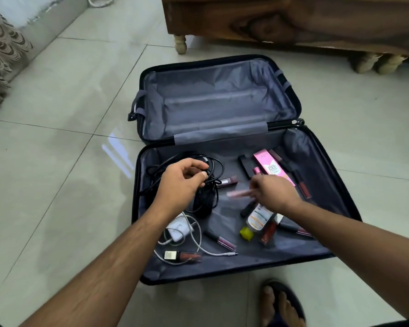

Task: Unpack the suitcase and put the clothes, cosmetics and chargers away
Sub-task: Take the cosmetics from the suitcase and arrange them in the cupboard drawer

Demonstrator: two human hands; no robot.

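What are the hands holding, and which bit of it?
The left hand pinches the black cable at a loop in its tangle. The right hand grips a blurred pink tube by its right end; what it is cannot be told.
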